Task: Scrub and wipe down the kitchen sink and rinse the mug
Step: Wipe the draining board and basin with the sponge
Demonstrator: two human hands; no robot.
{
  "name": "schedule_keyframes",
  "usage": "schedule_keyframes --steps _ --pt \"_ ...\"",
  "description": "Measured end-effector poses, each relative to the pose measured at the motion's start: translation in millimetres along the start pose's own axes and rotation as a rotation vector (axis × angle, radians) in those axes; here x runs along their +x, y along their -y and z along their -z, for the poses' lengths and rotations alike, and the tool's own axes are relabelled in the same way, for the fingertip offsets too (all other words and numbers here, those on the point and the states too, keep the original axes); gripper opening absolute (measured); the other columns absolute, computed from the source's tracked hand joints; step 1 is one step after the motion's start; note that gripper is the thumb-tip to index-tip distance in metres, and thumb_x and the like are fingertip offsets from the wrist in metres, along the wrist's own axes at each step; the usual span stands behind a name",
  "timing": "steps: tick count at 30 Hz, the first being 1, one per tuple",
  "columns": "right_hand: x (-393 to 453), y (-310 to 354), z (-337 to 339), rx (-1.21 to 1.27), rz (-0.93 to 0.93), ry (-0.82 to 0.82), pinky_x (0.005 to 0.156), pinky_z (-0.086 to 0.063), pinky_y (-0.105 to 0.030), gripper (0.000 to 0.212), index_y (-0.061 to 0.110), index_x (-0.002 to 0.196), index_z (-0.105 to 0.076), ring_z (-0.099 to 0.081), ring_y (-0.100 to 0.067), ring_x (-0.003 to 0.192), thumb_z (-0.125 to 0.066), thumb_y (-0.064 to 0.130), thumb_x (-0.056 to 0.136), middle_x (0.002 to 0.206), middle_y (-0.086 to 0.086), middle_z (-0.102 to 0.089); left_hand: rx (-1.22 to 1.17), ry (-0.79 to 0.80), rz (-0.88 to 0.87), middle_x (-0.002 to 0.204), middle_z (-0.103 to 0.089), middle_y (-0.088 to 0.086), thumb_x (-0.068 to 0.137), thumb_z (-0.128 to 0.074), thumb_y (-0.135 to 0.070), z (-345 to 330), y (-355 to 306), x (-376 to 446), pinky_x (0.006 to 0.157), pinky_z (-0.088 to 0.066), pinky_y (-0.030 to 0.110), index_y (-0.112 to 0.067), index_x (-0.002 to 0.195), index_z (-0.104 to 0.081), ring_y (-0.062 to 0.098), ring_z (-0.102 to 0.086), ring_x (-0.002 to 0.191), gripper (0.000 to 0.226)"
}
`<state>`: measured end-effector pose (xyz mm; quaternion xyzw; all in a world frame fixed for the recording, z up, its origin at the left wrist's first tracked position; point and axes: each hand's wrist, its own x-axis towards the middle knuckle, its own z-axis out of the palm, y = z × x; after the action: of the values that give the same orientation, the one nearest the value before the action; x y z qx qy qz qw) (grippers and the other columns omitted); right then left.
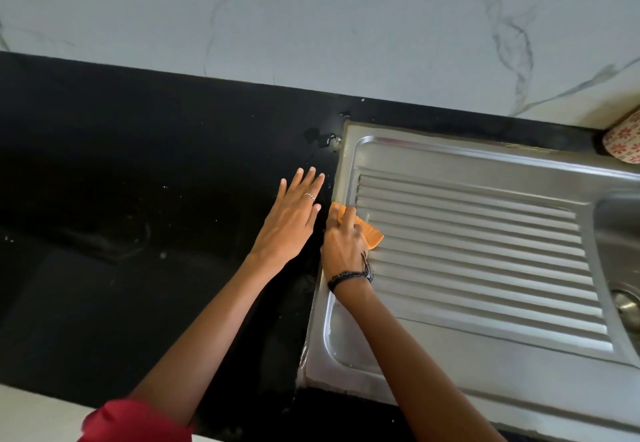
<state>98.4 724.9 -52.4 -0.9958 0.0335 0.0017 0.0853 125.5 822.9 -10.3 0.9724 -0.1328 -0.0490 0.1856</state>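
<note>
right hand (343, 239) clenched around an orange cloth (367, 230), fingers curled over it, pressing it down on the left end of the steel sink (450, 161) drainboard. cloth poking out past the knuckles on the far side and again toward the ridges (485, 244), which run away to the right of the grip. dark braided band (349, 277) round the wrist just behind the grip.

left hand (294, 218) released, fingers straight and slightly spread, lying flat on the black countertop (138, 199) just left of the cloth grip, close beside it but off the steel. thin ring (309, 196) on one finger. red sleeve (138, 421) at the near end of that arm.

sink basin (620, 251) well to the right of the grip, beyond the ridges, only its left wall and part of the drain (627, 303) in view. small water spots (325, 138) on the counter beyond the grip, near the drainboard's far left corner. white veined wall (311, 19) behind the counter. patterned item with red flowers (623, 142) far right and beyond the grip, cut off by the edge, cannot tell what it is.
</note>
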Motion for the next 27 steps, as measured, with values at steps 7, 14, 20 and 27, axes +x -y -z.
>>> schedule_keyframes --steps 7,14,20,27 --pt "56 -2 1 -0.026 -0.009 -0.045 0.028 -0.034 -0.02 0.046 0.003 0.091 -0.072 -0.051 -0.019 0.036 -0.086 0.013 0.048 0.08 -0.013 -0.063 -0.052 -0.047 -0.03 0.157 -0.001 0.001 0.101 -0.027 -0.014 6 0 35 0.111 0.014 0.026 -0.016 0.148 -0.005 0.011 0.011 0.142 0.052" --pt "97 -7 8 -0.047 0.044 -0.125 0.029 -0.036 -0.02 0.037 -0.004 0.073 -0.071 -0.054 -0.022 0.039 -0.087 0.01 0.043 0.073 -0.014 -0.063 -0.085 -0.053 -0.037 0.157 0.0 0.0 0.101 -0.028 -0.016 3 -2 57 0.11 0.017 0.024 -0.017 0.148 -0.004 0.004 0.017 0.135 0.052" --pt "133 -18 -7 -0.052 0.068 -0.038 0.073 -0.052 -0.032 0.033 -0.005 0.123 -0.05 -0.053 -0.033 0.11 -0.047 0.008 0.093 0.131 -0.022 -0.044 -0.085 -0.048 -0.03 0.157 0.001 0.0 0.101 -0.029 -0.014 1 -3 68 0.109 0.017 0.024 -0.018 0.148 -0.004 0.003 0.018 0.134 0.054" --pt "137 -17 2 0.179 0.057 -0.168 0.035 -0.049 -0.031 0.046 -0.005 0.09 -0.067 -0.065 -0.032 0.058 -0.084 -0.005 0.047 0.084 -0.025 -0.062 -0.127 -0.061 -0.024 0.157 -0.002 0.001 0.1 -0.03 -0.011 6 0 80 0.111 0.015 0.025 -0.017 0.148 -0.006 0.003 0.017 0.133 0.053"
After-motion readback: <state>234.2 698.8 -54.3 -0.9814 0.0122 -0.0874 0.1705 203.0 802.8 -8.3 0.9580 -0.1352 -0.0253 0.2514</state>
